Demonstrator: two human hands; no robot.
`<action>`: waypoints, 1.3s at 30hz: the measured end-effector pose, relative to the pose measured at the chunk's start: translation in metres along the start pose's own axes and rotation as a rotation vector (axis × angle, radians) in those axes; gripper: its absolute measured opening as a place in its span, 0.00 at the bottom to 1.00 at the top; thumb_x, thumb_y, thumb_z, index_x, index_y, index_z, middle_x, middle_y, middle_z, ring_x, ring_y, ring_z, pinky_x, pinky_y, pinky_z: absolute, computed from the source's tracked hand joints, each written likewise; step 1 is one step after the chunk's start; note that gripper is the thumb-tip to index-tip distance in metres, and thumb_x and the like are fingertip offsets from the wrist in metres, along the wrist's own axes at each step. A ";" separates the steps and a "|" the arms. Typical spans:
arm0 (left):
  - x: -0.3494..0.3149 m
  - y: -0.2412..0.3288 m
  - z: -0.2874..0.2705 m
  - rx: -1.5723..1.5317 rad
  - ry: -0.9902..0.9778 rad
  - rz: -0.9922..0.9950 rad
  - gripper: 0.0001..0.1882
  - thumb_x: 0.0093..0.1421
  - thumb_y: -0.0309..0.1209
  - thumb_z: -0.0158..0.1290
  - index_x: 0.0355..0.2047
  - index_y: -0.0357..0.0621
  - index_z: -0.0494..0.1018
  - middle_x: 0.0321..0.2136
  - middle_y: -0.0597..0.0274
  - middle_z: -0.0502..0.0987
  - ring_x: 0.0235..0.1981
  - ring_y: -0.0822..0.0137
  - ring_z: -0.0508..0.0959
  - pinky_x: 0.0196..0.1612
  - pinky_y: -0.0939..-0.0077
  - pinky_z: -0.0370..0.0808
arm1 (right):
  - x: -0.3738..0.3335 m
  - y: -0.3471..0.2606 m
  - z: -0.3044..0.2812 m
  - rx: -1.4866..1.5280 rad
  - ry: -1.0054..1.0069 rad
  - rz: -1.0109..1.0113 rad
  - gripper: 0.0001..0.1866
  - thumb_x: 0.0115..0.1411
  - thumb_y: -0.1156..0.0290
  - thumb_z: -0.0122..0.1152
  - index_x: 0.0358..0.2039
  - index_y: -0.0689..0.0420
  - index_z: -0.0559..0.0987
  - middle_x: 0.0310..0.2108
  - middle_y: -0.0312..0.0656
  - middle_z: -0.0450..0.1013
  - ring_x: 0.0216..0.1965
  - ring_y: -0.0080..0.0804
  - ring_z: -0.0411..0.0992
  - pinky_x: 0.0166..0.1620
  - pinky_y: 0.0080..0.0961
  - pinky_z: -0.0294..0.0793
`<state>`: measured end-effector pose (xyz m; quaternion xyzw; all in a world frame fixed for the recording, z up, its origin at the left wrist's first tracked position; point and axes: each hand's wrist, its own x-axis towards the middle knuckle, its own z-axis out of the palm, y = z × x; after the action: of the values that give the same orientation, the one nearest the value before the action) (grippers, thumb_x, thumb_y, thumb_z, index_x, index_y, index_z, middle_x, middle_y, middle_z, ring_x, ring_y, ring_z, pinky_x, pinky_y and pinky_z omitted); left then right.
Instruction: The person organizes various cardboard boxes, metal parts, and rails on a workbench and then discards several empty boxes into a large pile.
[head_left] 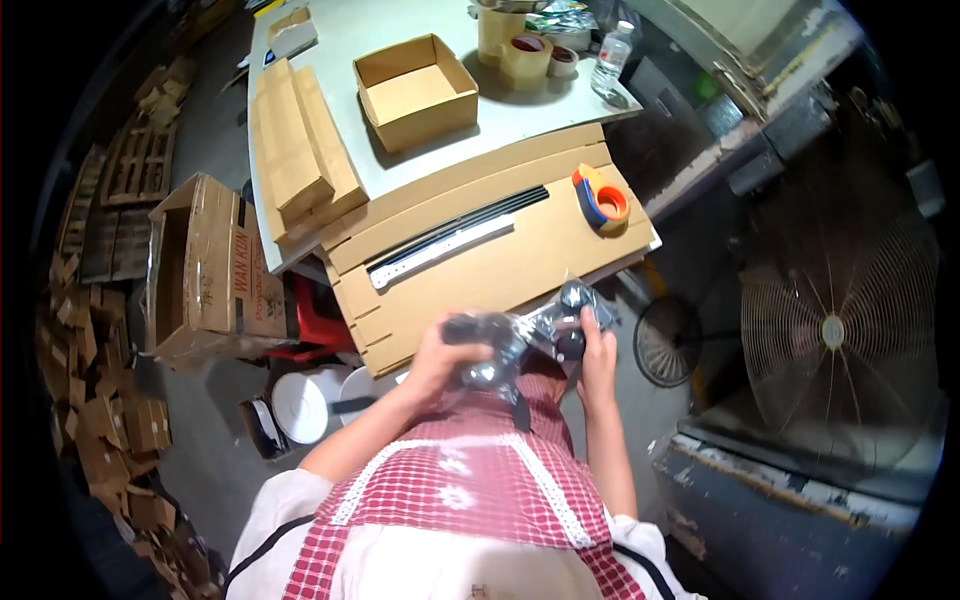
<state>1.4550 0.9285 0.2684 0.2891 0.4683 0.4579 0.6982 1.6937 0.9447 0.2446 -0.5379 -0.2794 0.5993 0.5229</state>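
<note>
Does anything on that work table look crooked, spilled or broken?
Nothing looks spilled or broken. The odd bit is the stack of flat cardboard sheets, which juts past the table edge, with a tape dispenser near its corner. Both hands, left and right, hold a dark part in a clear plastic bag.

- open cardboard box [417,92] on table [420,20]
- flat cardboard stacks [300,150]
- tape dispenser [600,198], orange and blue
- tape rolls [527,57]
- water bottle [611,62]
- floor fan [835,335] at right
- big carton [205,265] on floor

Your apron [470,490] is red-and-white checked with white lace trim. The tape dispenser [600,198] is orange and blue; the open box [416,92] is plain brown.
</note>
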 end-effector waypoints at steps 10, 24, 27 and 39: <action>0.077 -0.006 0.042 -0.412 0.529 0.089 0.17 0.51 0.18 0.56 0.43 0.30 0.74 0.33 0.50 0.80 0.31 0.59 0.83 0.35 0.65 0.84 | 0.241 -0.015 -0.062 -1.075 -0.446 -0.159 0.17 0.60 0.63 0.62 0.43 0.61 0.75 0.33 0.43 0.78 0.31 0.30 0.78 0.31 0.31 0.75; 0.096 -0.022 0.101 -0.533 0.841 0.344 0.18 0.51 0.18 0.54 0.44 0.32 0.74 0.35 0.52 0.80 0.34 0.58 0.83 0.40 0.64 0.84 | 0.335 -0.116 -0.039 -1.273 -0.541 -1.163 0.10 0.42 0.71 0.68 0.27 0.57 0.79 0.33 0.43 0.74 0.39 0.44 0.71 0.47 0.41 0.66; 0.087 -0.029 0.096 -0.641 0.887 0.355 0.17 0.51 0.15 0.54 0.44 0.30 0.74 0.35 0.50 0.80 0.33 0.57 0.83 0.39 0.65 0.84 | 0.388 -0.136 0.011 -1.192 -0.546 -1.443 0.11 0.44 0.75 0.65 0.32 0.56 0.79 0.36 0.40 0.74 0.44 0.41 0.71 0.50 0.40 0.65; 0.122 -0.001 0.120 -0.481 0.820 0.384 0.17 0.53 0.19 0.57 0.45 0.31 0.74 0.35 0.53 0.81 0.33 0.62 0.84 0.37 0.69 0.84 | 0.348 -0.073 0.058 -0.742 -1.028 -0.432 0.27 0.62 0.63 0.60 0.59 0.60 0.68 0.48 0.50 0.72 0.50 0.43 0.72 0.53 0.39 0.71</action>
<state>1.5829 1.0417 0.2671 -0.0024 0.5234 0.7486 0.4071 1.7066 1.3021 0.2026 -0.2603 -0.7821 0.5251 0.2118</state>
